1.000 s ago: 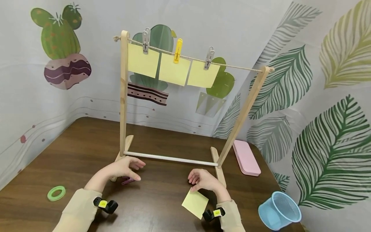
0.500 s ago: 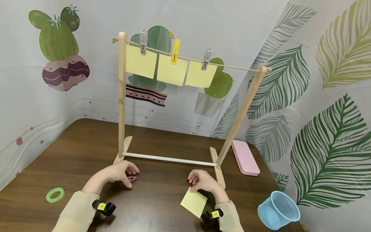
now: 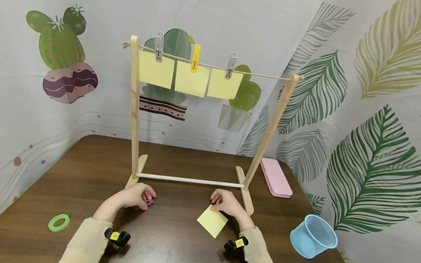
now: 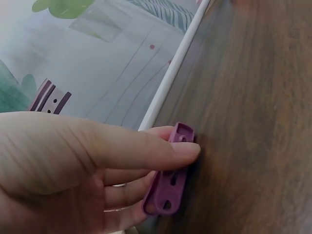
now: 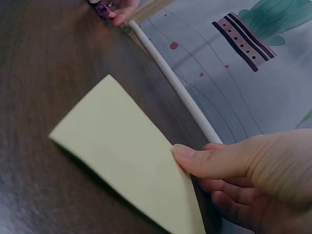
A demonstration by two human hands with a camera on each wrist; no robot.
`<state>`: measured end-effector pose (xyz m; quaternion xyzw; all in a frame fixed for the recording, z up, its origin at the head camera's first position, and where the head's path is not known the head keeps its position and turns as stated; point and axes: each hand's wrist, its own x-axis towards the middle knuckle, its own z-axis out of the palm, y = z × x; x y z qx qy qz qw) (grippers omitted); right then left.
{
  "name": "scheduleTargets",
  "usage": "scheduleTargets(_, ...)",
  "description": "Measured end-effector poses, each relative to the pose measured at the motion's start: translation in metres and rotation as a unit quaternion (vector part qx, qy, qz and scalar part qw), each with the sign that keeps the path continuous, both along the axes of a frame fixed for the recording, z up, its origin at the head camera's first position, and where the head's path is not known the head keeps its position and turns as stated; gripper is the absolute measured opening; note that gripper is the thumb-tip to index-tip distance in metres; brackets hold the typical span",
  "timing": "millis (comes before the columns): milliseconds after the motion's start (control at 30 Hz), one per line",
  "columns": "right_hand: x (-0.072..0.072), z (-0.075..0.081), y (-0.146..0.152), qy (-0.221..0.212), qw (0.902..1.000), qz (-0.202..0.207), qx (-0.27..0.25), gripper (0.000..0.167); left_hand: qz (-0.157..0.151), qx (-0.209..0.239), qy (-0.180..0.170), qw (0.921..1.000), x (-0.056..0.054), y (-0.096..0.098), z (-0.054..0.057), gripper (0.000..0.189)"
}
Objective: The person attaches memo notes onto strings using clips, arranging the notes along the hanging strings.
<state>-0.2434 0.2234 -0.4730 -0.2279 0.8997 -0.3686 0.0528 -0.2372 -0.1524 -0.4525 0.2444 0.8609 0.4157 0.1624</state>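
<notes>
Between thumb and fingers my left hand [image 3: 134,195] pinches a purple clothespin [image 4: 171,187], low over the table near the rack's left foot. My right hand [image 3: 227,202] holds a yellow sticky note [image 3: 212,221] by one edge, thumb on top, as the right wrist view shows [image 5: 122,151] too. Behind both hands stands a wooden rack [image 3: 135,109] with a string [image 3: 256,75] across its top. Three yellow notes [image 3: 192,78] hang there side by side, held by a grey clothespin [image 3: 159,47], a yellow clothespin [image 3: 195,58] and another grey clothespin [image 3: 231,65].
A white rod [image 3: 190,180] joins the rack's feet low down. On the left lies a green ring [image 3: 59,223]. At the right are a pink case [image 3: 276,178] and a light blue mesh cup [image 3: 304,239]. A patterned cloth [image 3: 108,80] hangs behind the brown table [image 3: 164,233].
My left hand has come down to the purple clothespin and now pinches it. The right hand, with the sticky note, has shifted slightly left. The whole head view has drifted a little.
</notes>
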Motion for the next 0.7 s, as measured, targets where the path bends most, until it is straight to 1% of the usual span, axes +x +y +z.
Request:
scheduleTargets(100,-0.001,-0.002,-0.001,0.008,0.9999,-0.01,-0.003,0.024,0.0,0.01,0.017,0.9998,-0.002,0.003,-0.002,0.037)
scheduleTargets(200,-0.002,-0.002,0.0,0.013,0.9997,-0.017,-0.01,0.023,0.001,0.013,0.04,0.9991,-0.004,0.007,-0.005,0.035)
scheduleTargets(300,-0.003,-0.001,0.004,0.017,0.9997,-0.012,-0.014,0.026,0.004,0.015,0.062,0.9979,-0.005,0.013,-0.007,0.032)
scheduleTargets(367,-0.003,0.001,0.008,0.023,0.9997,0.003,-0.011,0.032,0.006,0.018,0.077,0.9968,-0.005,0.018,-0.008,0.031)
scheduleTargets(467,-0.003,0.004,0.014,0.027,0.9985,0.043,0.017,0.045,0.009,0.022,0.093,0.9954,-0.005,0.023,-0.011,0.031)
scheduleTargets(600,0.0,0.01,0.019,0.023,0.9927,0.099,0.065,0.063,0.02,0.021,0.103,0.9943,-0.005,0.027,-0.012,0.032)
scheduleTargets(700,0.003,0.012,0.02,0.011,0.989,0.12,0.087,0.073,0.024,0.017,0.109,0.9936,-0.003,0.03,-0.012,0.032)
